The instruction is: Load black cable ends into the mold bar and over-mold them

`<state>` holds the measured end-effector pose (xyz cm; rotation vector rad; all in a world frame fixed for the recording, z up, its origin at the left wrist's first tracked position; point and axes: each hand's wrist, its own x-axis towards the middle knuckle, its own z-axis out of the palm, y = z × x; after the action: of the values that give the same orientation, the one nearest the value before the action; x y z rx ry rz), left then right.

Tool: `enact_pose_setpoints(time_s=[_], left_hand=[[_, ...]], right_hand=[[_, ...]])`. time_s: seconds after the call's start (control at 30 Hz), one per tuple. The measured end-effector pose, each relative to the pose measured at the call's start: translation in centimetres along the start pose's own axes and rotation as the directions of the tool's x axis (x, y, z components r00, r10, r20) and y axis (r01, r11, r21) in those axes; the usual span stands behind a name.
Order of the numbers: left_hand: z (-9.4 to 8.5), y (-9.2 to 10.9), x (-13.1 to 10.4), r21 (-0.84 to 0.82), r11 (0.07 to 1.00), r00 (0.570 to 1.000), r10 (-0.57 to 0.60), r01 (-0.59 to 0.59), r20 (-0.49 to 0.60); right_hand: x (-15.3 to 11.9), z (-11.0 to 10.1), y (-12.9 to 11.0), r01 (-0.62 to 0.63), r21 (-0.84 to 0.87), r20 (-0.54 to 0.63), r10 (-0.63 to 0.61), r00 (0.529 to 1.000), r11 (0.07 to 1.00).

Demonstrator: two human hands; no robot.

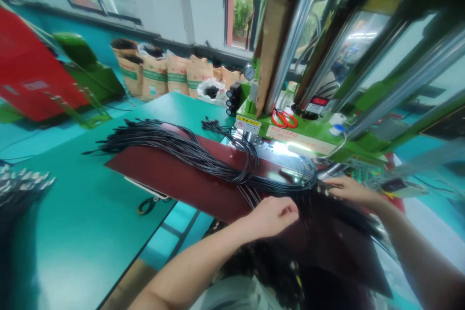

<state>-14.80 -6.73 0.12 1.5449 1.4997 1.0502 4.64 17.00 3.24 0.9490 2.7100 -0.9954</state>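
A long bundle of thin black cables (174,147) lies across a dark red-brown board (207,193). Its right part loops in front of a green press machine (308,135). My left hand (274,215) is held low over the board, just in front of the cables, its fingers curled in. Whatever it may hold is hidden. At the right end of the loop, my right hand (345,191) pinches at the black cables beside small metallic pieces (321,187). The exact spot it grips is blurred. More black cables (359,215) run below this hand.
A green table (83,213) spreads to the left, with another cable bundle (22,189) at its edge. Orange-handled scissors (284,118) rest on the press. Upright steel columns (294,43) rise behind my hands. Paper sacks (154,75) stand along the wall near a red machine (36,72).
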Motion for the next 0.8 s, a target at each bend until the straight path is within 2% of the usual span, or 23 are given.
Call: enact_pose_setpoints(time_s=[0.07,0.2,0.33,0.4,0.5,0.6,0.67,0.8], left_hand=[[-0.3,0.2,-0.3,-0.009,1.000,1.000,0.014,-0.014,-0.016],[-0.9,0.1,0.0,-0.033,0.998,0.998,0.057,-0.058,-0.040],[-1.9,-0.7,2.1,-0.015,0.995,0.989,0.100,-0.102,-0.112],[-2.7,-1.2,3.7,0.070,0.992,0.979,0.113,-0.103,-0.169],[-3.8,-2.0,6.2,0.286,0.957,0.969,0.109,-0.043,-0.220],[-4.2,-2.8,8.7,0.467,0.884,0.977,0.084,0.018,-0.196],[-4.0,-3.4,9.9,0.538,0.842,0.985,0.051,0.046,-0.164],[-3.1,-4.5,11.1,0.594,0.800,0.991,-0.006,0.084,-0.132]], right_hand=[[1.5,0.6,-0.2,0.080,-0.071,0.020,-0.079,0.997,0.994],[3.2,2.0,0.3,0.166,-0.147,-0.116,-0.183,0.976,0.975],[3.5,3.1,0.9,0.132,-0.033,-0.256,-0.136,0.957,0.991],[3.5,3.8,1.4,0.075,0.036,-0.391,-0.055,0.919,0.997],[3.3,4.8,2.6,-0.011,0.121,-0.597,0.082,0.798,0.993],[3.3,5.7,3.6,-0.059,0.181,-0.696,0.170,0.698,0.982],[3.2,6.0,3.8,-0.061,0.201,-0.717,0.189,0.671,0.978],[3.2,6.0,3.7,-0.030,0.191,-0.724,0.161,0.670,0.981]])
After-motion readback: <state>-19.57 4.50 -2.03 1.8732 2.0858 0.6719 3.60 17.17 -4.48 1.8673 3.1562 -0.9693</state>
